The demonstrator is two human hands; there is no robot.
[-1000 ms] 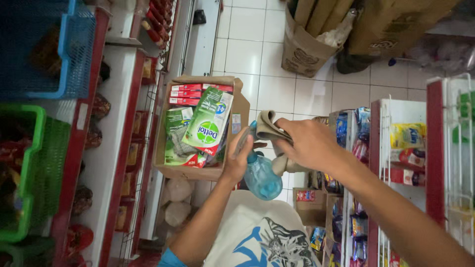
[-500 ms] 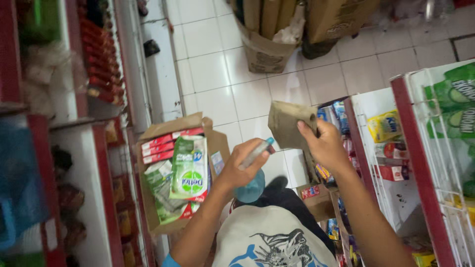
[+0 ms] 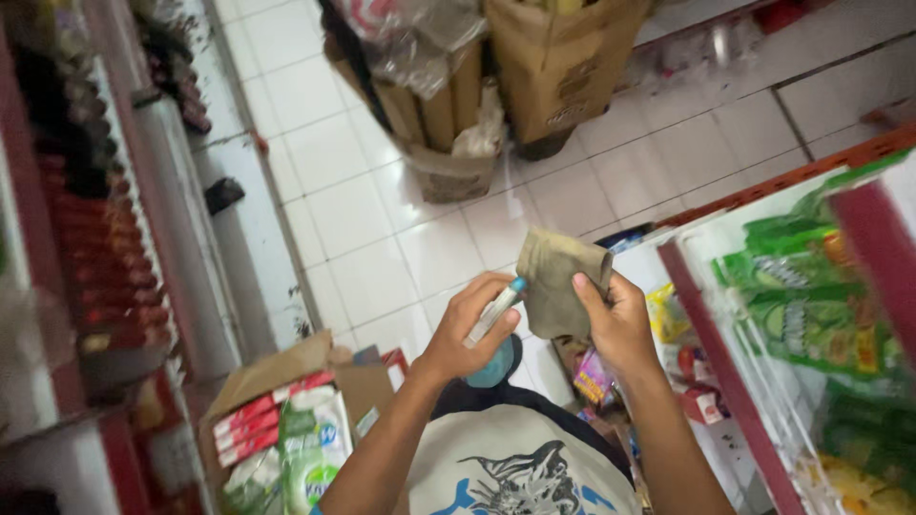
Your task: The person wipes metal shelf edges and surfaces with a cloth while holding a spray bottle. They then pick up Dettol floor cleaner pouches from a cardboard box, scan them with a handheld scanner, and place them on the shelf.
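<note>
My left hand (image 3: pixel 466 334) grips a slim white tube with a blue cap (image 3: pixel 496 310), held up in front of my chest. My right hand (image 3: pixel 618 324) holds a crumpled drab brown cloth (image 3: pixel 558 281) beside it, the cloth nearly touching the tube's cap. Below the left hand a round blue object (image 3: pixel 494 367) shows, partly hidden by my wrist. Both hands are raised over the white tiled floor (image 3: pixel 363 238).
An open cardboard box (image 3: pixel 286 381) of green pouches and red packs sits at the lower left. Red shelving (image 3: pixel 105 286) runs along the left, and a shelf with green packets (image 3: pixel 811 305) along the right. Cardboard boxes (image 3: pixel 563 67) with bags stand on the floor ahead.
The view has tilted up and toward the right. Both hands rose with the tube and cloth, away from the open box, which now lies at the lower left.
</note>
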